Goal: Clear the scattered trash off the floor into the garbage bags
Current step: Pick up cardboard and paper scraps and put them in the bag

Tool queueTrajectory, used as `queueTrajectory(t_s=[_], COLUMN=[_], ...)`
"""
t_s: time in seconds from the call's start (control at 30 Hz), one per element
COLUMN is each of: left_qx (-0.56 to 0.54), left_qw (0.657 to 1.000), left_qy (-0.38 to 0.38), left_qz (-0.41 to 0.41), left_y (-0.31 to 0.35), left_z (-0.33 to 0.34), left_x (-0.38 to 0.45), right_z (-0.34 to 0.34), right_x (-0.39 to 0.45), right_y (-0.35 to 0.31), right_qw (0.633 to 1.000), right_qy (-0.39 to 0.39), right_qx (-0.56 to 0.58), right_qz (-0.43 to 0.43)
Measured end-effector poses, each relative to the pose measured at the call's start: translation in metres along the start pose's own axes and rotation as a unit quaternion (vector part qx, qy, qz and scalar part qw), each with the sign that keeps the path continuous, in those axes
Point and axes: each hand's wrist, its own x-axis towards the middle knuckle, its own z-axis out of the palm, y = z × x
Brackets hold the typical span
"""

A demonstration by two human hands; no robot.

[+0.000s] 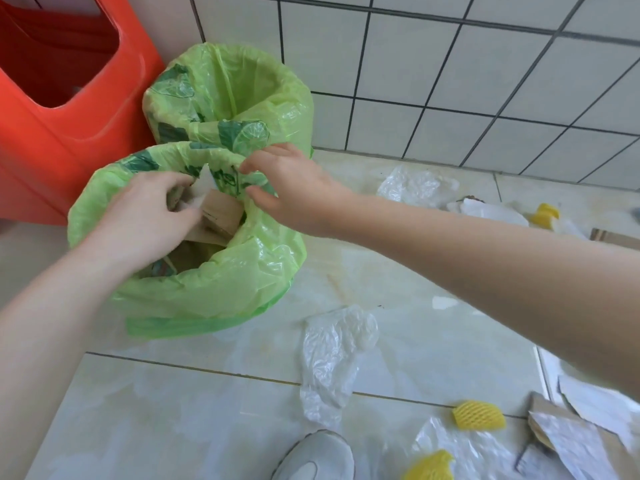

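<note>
Fingers (pixel 187 202) pinch white scrap (pixel 207 183), tip up.

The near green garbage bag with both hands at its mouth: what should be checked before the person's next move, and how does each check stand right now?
1. Near green plastic garbage bag open at the top: ok.
2. White scrap of paper over the bag's opening: ok, left hand pinches it above the brown cardboard pieces inside.
3. Right hand free for the next pickup: ok, its fingers hold nothing and sit by the rim.
4. Room left in this bag: cannot tell, the cardboard reaches near the rim.
5. Far green plastic garbage bag available: ok, open.
6. Floor cleared: not ok, a clear plastic bag and a yellow foam net remain.
</note>
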Motion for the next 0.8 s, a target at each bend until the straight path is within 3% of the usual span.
queueTrajectory(t_s=[0.13, 0.37, 0.7, 0.8], left_qx=[-0.065, -0.102, -0.120, -0.108], left_qw=[0.995, 0.988, 0.968, 0.954], left_qy=[0.065, 0.034, -0.124, -0.201], left_qz=[0.032, 0.108, 0.184, 0.194], left_y=[0.041, 0.112, 0.183, 0.197], left_z=[0.000, 0.058, 0.175, 0.204], left_x=[-0.011, -0.029, -0.062, -0.076], right_z=[-0.020, -0.024, -0.001, 0.006], right_x=[-0.058, -0.176, -0.316, -0.363], right_y=[0.033, 0.091, 0.158, 0.176], right_qw=[0.996, 0.969, 0.937, 0.923], right_qy=[-0.007, 0.001, 0.026, -0.002], right_qx=[0.054, 0.126, 0.130, 0.119], right_qz=[0.063, 0.212, 0.323, 0.366])
